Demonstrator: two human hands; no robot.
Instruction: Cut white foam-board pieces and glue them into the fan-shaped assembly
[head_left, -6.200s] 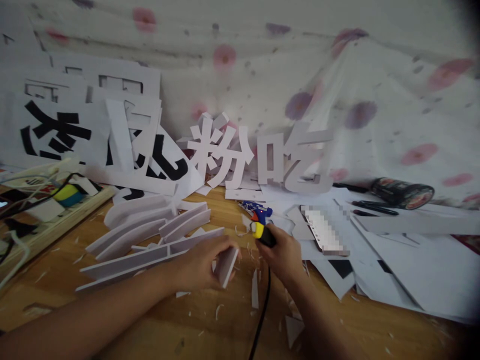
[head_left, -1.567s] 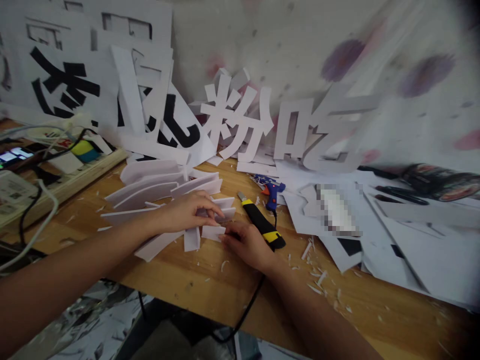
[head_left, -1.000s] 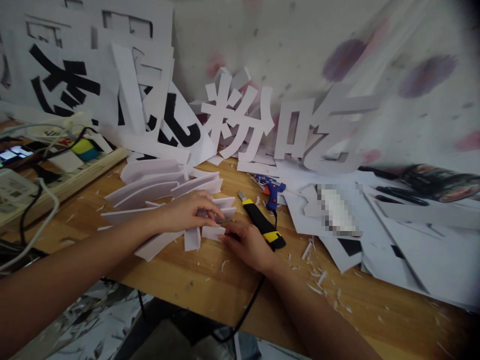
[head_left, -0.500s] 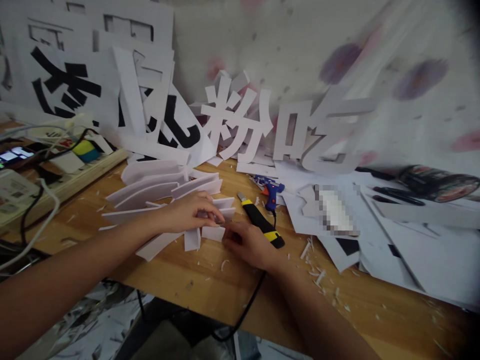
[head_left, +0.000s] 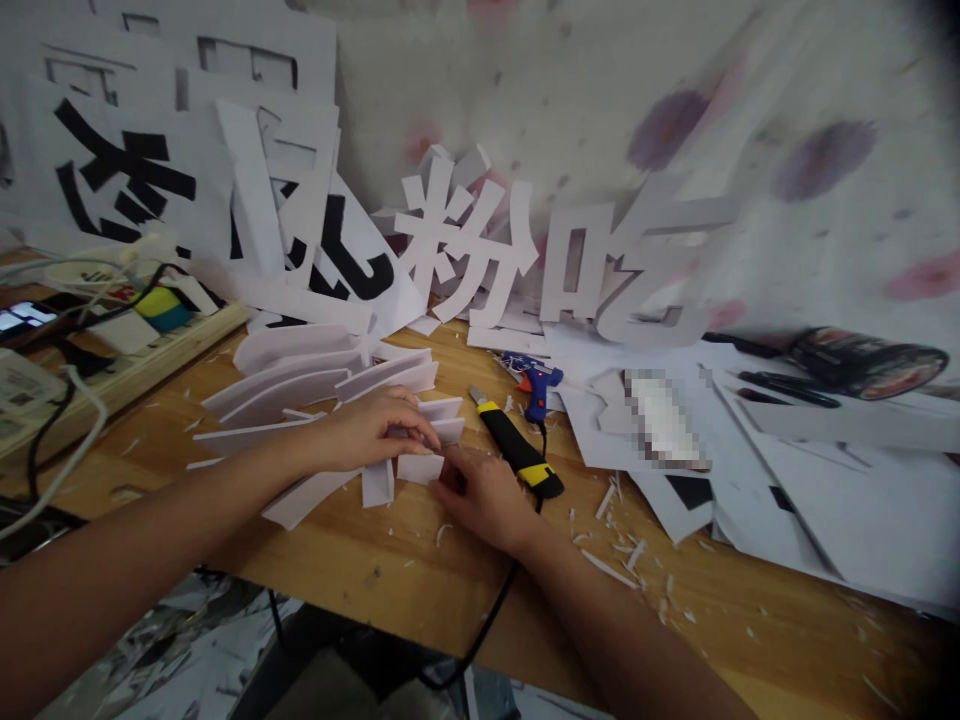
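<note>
On the table lies a white foam-board character with thin strips standing up along its edges. My left hand reaches over its right part, fingers curled down and closed on a white strip. Close beside it, my right hand has thumb and fingers pinched at the right end of that strip; the fingertips of both hands nearly meet. Part of the strip is hidden under the fingers. A black-and-yellow utility knife, blade out, lies just past my right hand. Behind it rests a blue glue gun.
Cut-out white characters lean against the patterned sheet at the back. White boards and a dark cylindrical object lie on the right. Power strips with cables sit at left. Foam shavings dot the tabletop.
The view has shifted slightly, so everything sits a little further left. Both hands stay at the same strip, with barely any movement of the fingers.
</note>
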